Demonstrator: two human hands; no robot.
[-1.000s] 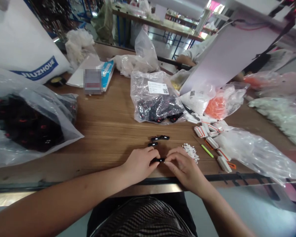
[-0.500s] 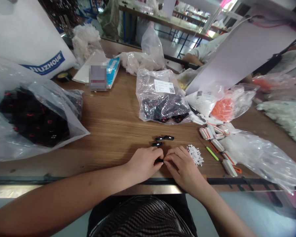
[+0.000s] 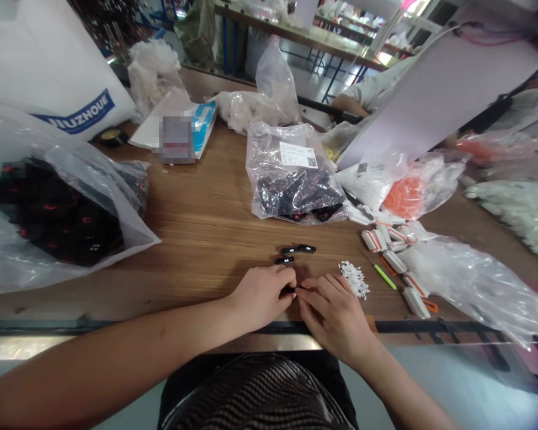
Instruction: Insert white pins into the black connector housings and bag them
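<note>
At the frame's lower centre, fingers of the left hand (image 3: 266,298) pinch a small black part (image 3: 288,291), mostly hidden, its long axis roughly sideways, visible end pointing right; there the right hand (image 3: 329,307) bunches its fingers, gripping what I cannot tell, near loose white pieces (image 3: 354,280).

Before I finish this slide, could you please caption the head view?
Left hand holding a black part, right hand at its end, white pieces nearby.
</note>
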